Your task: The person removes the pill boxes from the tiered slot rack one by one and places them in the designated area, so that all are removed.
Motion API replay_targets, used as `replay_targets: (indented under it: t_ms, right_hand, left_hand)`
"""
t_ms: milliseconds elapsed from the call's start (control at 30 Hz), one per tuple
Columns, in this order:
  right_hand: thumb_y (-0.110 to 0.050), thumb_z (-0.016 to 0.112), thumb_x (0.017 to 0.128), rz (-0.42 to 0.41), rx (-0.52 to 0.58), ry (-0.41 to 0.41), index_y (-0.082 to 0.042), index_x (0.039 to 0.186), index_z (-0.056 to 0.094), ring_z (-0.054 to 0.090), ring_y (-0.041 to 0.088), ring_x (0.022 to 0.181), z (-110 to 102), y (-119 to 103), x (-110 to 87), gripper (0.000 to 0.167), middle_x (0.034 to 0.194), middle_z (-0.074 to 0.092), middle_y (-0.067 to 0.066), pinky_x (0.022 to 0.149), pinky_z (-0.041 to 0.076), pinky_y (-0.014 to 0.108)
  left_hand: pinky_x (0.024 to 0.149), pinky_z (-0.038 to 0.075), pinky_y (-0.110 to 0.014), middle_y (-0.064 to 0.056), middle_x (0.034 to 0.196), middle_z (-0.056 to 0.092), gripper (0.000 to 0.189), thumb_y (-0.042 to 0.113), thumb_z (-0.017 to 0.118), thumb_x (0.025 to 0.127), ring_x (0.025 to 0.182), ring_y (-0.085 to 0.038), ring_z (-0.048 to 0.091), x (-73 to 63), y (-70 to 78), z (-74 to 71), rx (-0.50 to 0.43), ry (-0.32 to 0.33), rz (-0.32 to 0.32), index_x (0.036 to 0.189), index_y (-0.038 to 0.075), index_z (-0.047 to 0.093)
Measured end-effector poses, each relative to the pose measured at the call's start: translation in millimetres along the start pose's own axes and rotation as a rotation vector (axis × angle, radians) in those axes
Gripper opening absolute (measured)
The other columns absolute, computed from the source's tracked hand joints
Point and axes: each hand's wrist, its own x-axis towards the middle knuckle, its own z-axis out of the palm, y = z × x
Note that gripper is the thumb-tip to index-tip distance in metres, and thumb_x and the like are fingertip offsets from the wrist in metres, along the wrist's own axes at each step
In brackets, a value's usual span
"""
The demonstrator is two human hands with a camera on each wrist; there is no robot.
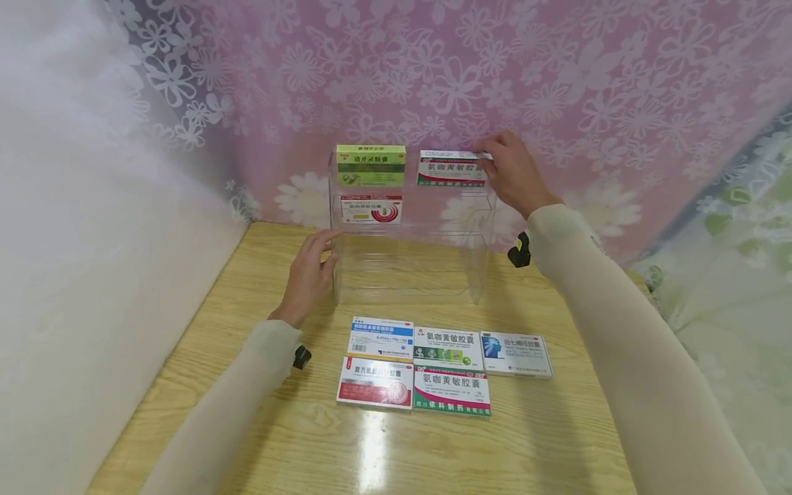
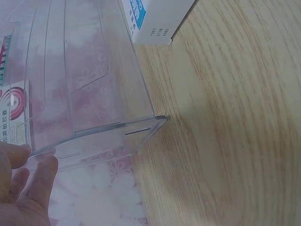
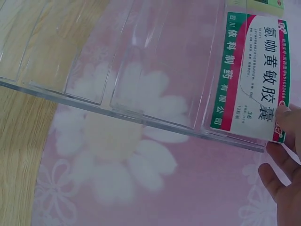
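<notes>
A clear plastic tiered rack [image 1: 408,278] stands upright on the table. My right hand [image 1: 512,172] grips the right end of a white, green and red medicine box [image 1: 448,170] on the top tier; in the right wrist view the thumb lies on the front of that box [image 3: 251,80]. At the rack's left side, my left hand [image 1: 307,275] pinches the edge of the side panel, its fingers [image 2: 42,181] seen close up in the left wrist view. A yellow-green medicine box [image 1: 371,166] stands at the top left, above a white and red medicine box [image 1: 371,210] on the tier below.
Several medicine boxes lie flat before the rack: a blue and white one [image 1: 380,338], a green and white one [image 1: 447,347], a white one with a blue picture [image 1: 515,355], a red and white one [image 1: 375,383] and a green-edged one [image 1: 452,392]. Behind hangs a pink flowered cloth [image 1: 408,75].
</notes>
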Motion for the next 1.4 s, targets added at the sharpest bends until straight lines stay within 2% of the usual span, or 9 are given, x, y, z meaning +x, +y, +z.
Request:
replay_targets:
  t_ms: [233,400,600,667,767,867,1067,1267,1400]
  right_hand:
    - [-0.005,0.054,0.114,-0.080,0.016,0.166,0.004,0.137,0.066,0.052,0.043,0.125,-16,-4,-5.4,0.027,0.133,0.055,0.026,0.110,0.048,0.056]
    - [-0.013,0.053,0.116,-0.048,0.034,0.196,0.000,0.143,0.065,0.053,0.041,0.128,-45,-10,-15.6,0.032,0.138,0.057,0.024,0.108,0.049,0.054]
    - [-0.019,0.053,0.117,-0.027,-0.003,0.210,-0.006,0.148,0.064,0.056,0.036,0.132,-77,3,-41.8,0.036,0.139,0.058,0.021,0.112,0.056,0.056]
    - [-0.019,0.054,0.116,-0.035,-0.030,0.206,-0.007,0.148,0.064,0.057,0.035,0.131,-87,11,-55.6,0.036,0.138,0.059,0.020,0.113,0.057,0.041]
    - [-0.016,0.058,0.114,-0.078,-0.081,0.198,-0.005,0.144,0.068,0.060,0.036,0.122,-97,27,-79.2,0.033,0.131,0.063,0.020,0.099,0.048,0.015]
    - [-0.009,0.062,0.112,-0.121,-0.125,0.158,-0.001,0.141,0.069,0.060,0.037,0.111,-101,47,-104.2,0.032,0.123,0.065,0.022,0.082,0.036,0.008]
    - [0.001,0.069,0.105,-0.134,-0.161,0.019,0.000,0.134,0.073,0.059,0.031,0.098,-100,95,-154.0,0.030,0.117,0.069,0.019,0.075,0.036,0.000]
    - [-0.002,0.069,0.106,-0.055,-0.160,-0.167,-0.005,0.135,0.074,0.067,0.028,0.100,-90,129,-200.0,0.030,0.126,0.071,0.017,0.072,0.052,0.019]
    - [-0.003,0.062,0.110,0.010,-0.077,-0.322,-0.001,0.137,0.071,0.071,0.014,0.094,-77,150,-225.5,0.028,0.126,0.071,0.017,0.071,0.059,0.024]
  left_hand:
    - [0.106,0.063,-0.051,-0.016,0.160,0.050,0.051,0.001,0.063,0.109,0.137,-0.036,0.063,-1.8,0.3,0.9,0.007,-0.009,-0.009,0.158,0.012,0.053]
    - [0.104,0.064,-0.050,-0.016,0.161,0.050,0.050,0.003,0.063,0.110,0.136,-0.036,0.064,-1.6,-1.9,2.0,0.020,0.004,0.006,0.158,0.013,0.053]
    - [0.105,0.064,-0.049,-0.015,0.161,0.049,0.050,0.003,0.062,0.110,0.136,-0.036,0.064,-0.9,-3.3,3.2,0.009,0.004,0.016,0.158,0.013,0.052]
    - [0.105,0.064,-0.048,-0.015,0.161,0.049,0.050,0.003,0.062,0.110,0.136,-0.035,0.064,-0.5,-4.2,3.8,0.010,0.004,0.019,0.158,0.014,0.052]
    - [0.105,0.064,-0.048,-0.015,0.161,0.050,0.051,0.003,0.063,0.110,0.135,-0.035,0.065,0.0,-5.8,4.1,0.019,0.009,0.024,0.158,0.014,0.052]
    - [0.104,0.065,-0.048,-0.015,0.160,0.050,0.050,0.004,0.063,0.109,0.135,-0.035,0.065,0.0,-7.0,3.8,0.020,0.014,0.026,0.158,0.013,0.053]
    - [0.103,0.065,-0.050,-0.016,0.159,0.051,0.050,0.003,0.063,0.109,0.134,-0.036,0.065,-0.6,-6.5,3.7,0.007,0.011,0.024,0.157,0.012,0.053]
    - [0.103,0.064,-0.051,-0.017,0.159,0.051,0.052,-0.002,0.063,0.108,0.135,-0.037,0.065,-0.7,-3.6,3.7,-0.003,0.002,0.011,0.158,0.012,0.053]
    - [0.102,0.065,-0.053,-0.019,0.156,0.052,0.052,-0.003,0.063,0.108,0.134,-0.038,0.065,0.0,-1.7,3.2,-0.002,0.007,0.006,0.157,0.010,0.053]
